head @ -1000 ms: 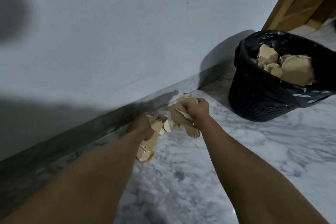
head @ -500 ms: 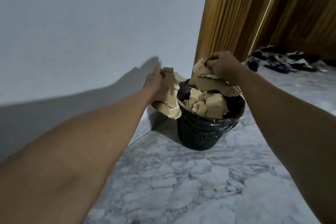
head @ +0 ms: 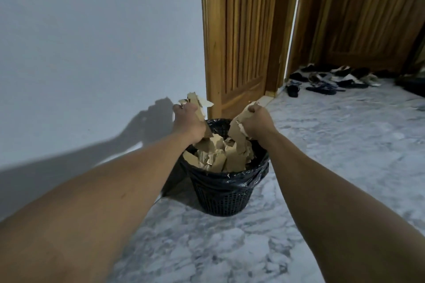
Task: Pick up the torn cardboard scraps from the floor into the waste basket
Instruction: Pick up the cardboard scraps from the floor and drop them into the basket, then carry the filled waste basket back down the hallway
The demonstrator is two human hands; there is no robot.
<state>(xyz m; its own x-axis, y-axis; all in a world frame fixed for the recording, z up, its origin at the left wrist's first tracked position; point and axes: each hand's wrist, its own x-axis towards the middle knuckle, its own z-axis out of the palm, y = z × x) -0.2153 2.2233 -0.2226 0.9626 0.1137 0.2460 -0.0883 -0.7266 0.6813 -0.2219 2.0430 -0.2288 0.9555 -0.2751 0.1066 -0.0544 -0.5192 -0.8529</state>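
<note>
The torn cardboard scraps (head: pixel 216 158) are tan, ragged-edged pieces, some with a paler torn face. A heap of them fills the waste basket (head: pixel 223 199) up to its rim. The basket is a black plastic mesh tub lined with a black bin bag (head: pixel 231 179), whose edge folds out over the rim. It stands on the grey-veined marble floor (head: pixel 230 248) just beside the pale wall (head: pixel 92 41), in front of a wooden door frame (head: pixel 230 41).

Both bare arms stretch forward, with the hands over the basket. The left hand (head: pixel 187 122) is above the basket's left rim, back of the hand up. Its fingers are curled round a bunch of scraps (head: pixel 198 104) that juts up past the knuckles. The right hand (head: pixel 258 123) is above the right side, closed into a fist on a second bunch (head: pixel 238 128). That bunch hangs down toward the heap; whether it touches the heap cannot be told.

The left arm throws a shadow (head: pixel 147 128) on the wall. Farther off, sandals and shoes (head: pixel 322 80) lie in a loose row at the foot of a wooden door (head: pixel 356 18).
</note>
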